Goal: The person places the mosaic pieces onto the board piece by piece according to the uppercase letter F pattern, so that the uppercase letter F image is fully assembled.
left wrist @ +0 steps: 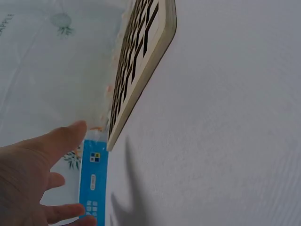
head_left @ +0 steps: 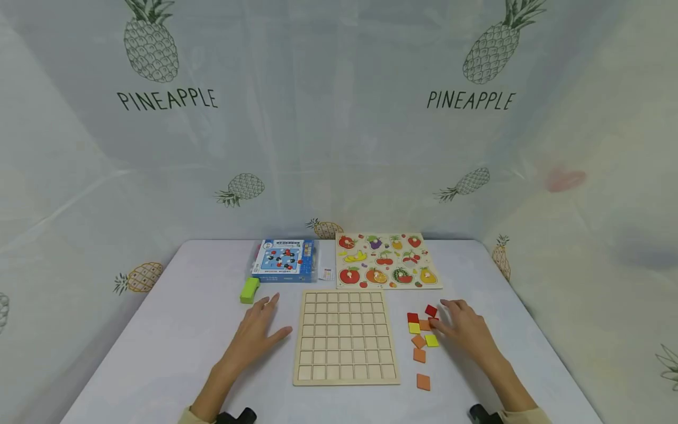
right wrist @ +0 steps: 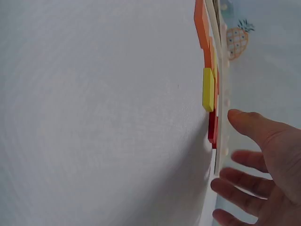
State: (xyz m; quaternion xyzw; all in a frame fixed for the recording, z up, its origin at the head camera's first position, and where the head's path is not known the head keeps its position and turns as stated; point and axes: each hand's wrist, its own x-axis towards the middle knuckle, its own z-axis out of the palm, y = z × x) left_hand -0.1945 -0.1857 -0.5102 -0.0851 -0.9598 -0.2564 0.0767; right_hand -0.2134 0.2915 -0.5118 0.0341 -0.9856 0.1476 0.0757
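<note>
My left hand (head_left: 255,331) hovers left of a wooden grid board (head_left: 346,338), fingers spread and holding nothing. The board's square cells are bare. To the right of it lie several small square tiles: a yellow tile (head_left: 431,340), an orange tile (head_left: 423,381), a red tile (head_left: 412,317) and others. Over the right edge of these tiles is my right hand (head_left: 466,330), its thumb and fingers apart. In the right wrist view the thumb (right wrist: 242,120) appears near a red tile (right wrist: 212,126), with nothing in the grasp. One red tile is partly hidden by the thumb in the head view.
Behind the grid board lies a fruit puzzle board (head_left: 386,261). A blue boxed set (head_left: 285,261) sits at the back left, with a green block (head_left: 249,290) in front of it. A pineapple-print curtain (head_left: 339,118) hangs behind the white table (head_left: 159,353).
</note>
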